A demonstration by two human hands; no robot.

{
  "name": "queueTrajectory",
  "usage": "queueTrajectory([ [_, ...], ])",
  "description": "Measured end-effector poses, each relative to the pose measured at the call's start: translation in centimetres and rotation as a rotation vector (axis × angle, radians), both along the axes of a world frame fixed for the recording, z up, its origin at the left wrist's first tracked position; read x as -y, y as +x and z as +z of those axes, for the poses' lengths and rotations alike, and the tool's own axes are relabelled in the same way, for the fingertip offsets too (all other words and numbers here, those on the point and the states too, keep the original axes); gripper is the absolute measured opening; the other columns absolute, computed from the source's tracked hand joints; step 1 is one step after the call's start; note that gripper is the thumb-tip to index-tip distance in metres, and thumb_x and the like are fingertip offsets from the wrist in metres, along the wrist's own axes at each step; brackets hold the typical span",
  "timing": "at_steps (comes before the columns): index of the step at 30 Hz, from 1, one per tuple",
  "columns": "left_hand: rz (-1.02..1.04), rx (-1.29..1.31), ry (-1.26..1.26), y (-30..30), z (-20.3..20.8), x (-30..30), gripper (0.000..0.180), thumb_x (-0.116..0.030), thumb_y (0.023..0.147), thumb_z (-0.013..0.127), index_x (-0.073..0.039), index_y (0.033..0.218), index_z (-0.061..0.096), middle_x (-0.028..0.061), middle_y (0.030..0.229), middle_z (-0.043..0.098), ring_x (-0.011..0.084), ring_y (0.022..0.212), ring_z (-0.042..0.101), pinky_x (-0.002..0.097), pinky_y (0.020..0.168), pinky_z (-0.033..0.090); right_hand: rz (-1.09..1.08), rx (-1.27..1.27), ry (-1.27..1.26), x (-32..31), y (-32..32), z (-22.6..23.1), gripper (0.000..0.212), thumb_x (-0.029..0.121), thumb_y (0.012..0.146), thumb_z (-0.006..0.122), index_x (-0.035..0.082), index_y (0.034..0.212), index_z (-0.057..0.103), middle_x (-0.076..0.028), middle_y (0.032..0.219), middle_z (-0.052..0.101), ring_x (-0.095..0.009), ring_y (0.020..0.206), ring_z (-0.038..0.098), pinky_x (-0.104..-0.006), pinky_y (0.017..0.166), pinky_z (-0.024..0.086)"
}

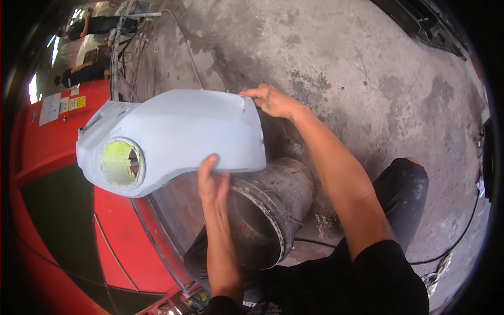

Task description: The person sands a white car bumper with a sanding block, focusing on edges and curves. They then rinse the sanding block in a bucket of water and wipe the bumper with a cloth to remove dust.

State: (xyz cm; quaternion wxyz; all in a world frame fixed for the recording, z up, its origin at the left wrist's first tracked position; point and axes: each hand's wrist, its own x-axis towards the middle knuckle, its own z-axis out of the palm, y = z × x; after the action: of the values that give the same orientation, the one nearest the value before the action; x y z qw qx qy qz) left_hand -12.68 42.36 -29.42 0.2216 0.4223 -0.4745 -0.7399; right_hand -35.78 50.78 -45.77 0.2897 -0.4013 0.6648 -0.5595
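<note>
A large light-grey moulded body panel (pixel 194 131) stretches out before me, its surface smooth and matte. Near its far left end is a round opening (pixel 122 161), lined with ragged yellow-green material. My left hand (pixel 212 181) grips the panel's near edge, thumb on top and the fingers partly hidden against the underside. At the panel's upper right corner, my right hand (pixel 273 101) holds the edge with bent fingers; its thumb is hidden. Below the panel, between my legs, a dirty metal bucket (pixel 273 205) lies tilted with its mouth toward the lower left.
Red bodywork with a dark panel (pixel 58 220) fills the left side. A metal stand (pixel 116 58) and a thin hose (pixel 189 52) are beyond the panel. Two people (pixel 94 26) appear at the upper left. Black parts (pixel 425 23) lie at the upper right, and a cable (pixel 451 252) curves along the floor.
</note>
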Motion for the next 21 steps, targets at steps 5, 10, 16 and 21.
queueTrajectory([
  [5,0.024,-0.029,0.052,0.5,0.6,0.4,0.052,-0.007,0.085,0.075,0.008,0.132,0.056,0.0149,0.131,0.062,0.0291,0.124,0.059,0.0457,0.111,0.044,0.045,0.111,-0.017,-1.3,0.7,1.8,0.046,0.009,0.103,0.057,0.024,0.146,0.061,-0.018,0.118,0.062,-0.033,0.11,0.06,-0.0431,0.101,0.048],
  [10,-0.013,-0.084,0.158,0.8,0.2,0.7,0.045,-0.004,0.085,0.077,0.0,0.128,0.061,0.0102,0.123,0.067,0.0244,0.12,0.061,0.0439,0.107,0.047,-0.168,0.087,0.184,-4.9,1.9,-0.1,0.042,0.015,0.104,0.058,0.014,0.146,0.06,-0.015,0.122,0.067,-0.025,0.107,0.063,-0.0386,0.093,0.052],
  [16,0.004,-0.157,0.311,0.8,1.5,1.3,0.054,0.004,0.084,0.075,0.0,0.135,0.056,0.0089,0.129,0.063,0.0236,0.123,0.059,0.0401,0.11,0.044,-0.699,0.584,0.275,-7.6,3.4,3.4,0.046,0.025,0.1,0.068,0.003,0.141,0.061,-0.009,0.111,0.07,-0.017,0.097,0.065,-0.0309,0.084,0.055],
  [21,0.001,-0.076,0.388,2.6,3.1,2.2,0.053,0.004,0.08,0.08,0.002,0.129,0.059,0.0063,0.117,0.064,0.0211,0.113,0.062,0.0346,0.103,0.047,-0.809,0.723,0.38,-6.3,5.7,12.7,0.055,0.022,0.096,0.075,-0.001,0.143,0.059,-0.014,0.108,0.071,-0.02,0.093,0.067,-0.0311,0.077,0.056],
])
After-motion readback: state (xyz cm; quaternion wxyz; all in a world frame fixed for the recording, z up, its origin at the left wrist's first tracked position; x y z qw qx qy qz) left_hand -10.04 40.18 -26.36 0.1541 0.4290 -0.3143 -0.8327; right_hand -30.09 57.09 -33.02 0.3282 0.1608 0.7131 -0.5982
